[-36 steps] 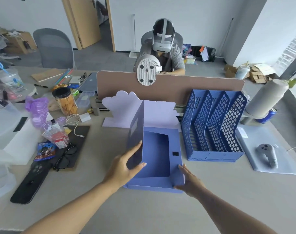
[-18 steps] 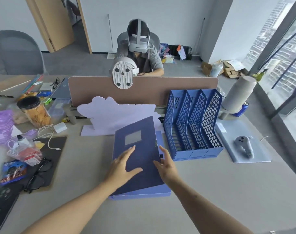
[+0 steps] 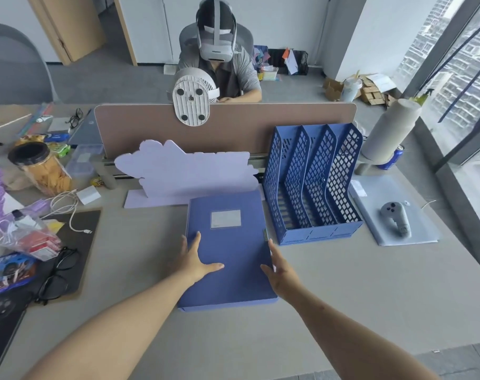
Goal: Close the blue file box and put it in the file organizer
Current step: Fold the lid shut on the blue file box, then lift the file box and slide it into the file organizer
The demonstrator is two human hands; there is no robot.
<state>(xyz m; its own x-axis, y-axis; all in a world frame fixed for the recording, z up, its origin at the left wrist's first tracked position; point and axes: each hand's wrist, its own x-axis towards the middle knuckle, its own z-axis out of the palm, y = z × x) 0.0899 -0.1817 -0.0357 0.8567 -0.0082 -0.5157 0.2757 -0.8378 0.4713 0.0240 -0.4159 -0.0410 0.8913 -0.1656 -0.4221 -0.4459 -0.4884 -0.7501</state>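
Soft, even daylight comes in from the tall window (image 3: 458, 86) on the right, leaving the room bright and free of glare. Shadows on the worktop (image 3: 343, 297) are faint and diffuse. Wide-angle distortion bends straight lines toward the edges, and fine detail looks slightly soft throughout.

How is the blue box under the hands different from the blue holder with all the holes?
The blue file box lies flat on the table; the file organizer stands upright. The file box has solid, smooth sides and a label; the organizer's walls are full of holes. The file box is closed; the organizer is open on top, its slots empty. Both are blue.
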